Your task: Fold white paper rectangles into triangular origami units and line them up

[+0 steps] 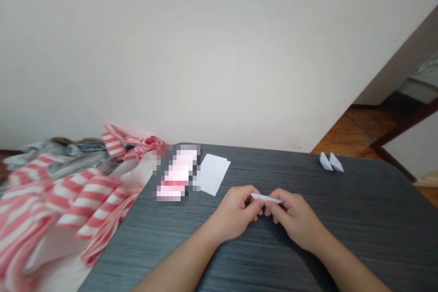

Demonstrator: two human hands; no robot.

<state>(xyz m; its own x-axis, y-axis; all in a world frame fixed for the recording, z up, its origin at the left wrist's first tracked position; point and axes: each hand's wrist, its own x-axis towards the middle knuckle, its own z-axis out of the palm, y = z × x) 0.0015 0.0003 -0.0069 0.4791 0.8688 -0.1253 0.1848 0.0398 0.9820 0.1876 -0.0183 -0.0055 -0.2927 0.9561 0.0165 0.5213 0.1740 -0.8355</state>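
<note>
Between my two hands is a small piece of folded white paper (266, 198), narrow and pointed at its ends, held just above the dark table. My left hand (239, 209) pinches its left part with thumb and fingers. On the other side, my right hand (293, 215) grips it the same way, and the thumbs nearly meet at the paper's lower edge. The fingers hide part of the folds. A few white paper sheets (214, 174) lie flat beyond my left hand. Two folded white paper shapes (331, 162) stand side by side at the far right of the table.
The dark wood-grain table (369, 219) has a rounded right corner and meets a pale wall (219, 54) behind. A pixelated pink-and-white rectangular object (179, 171) lies left of the sheets. Red-and-white striped cloth (89, 196) is heaped beside the table's left edge.
</note>
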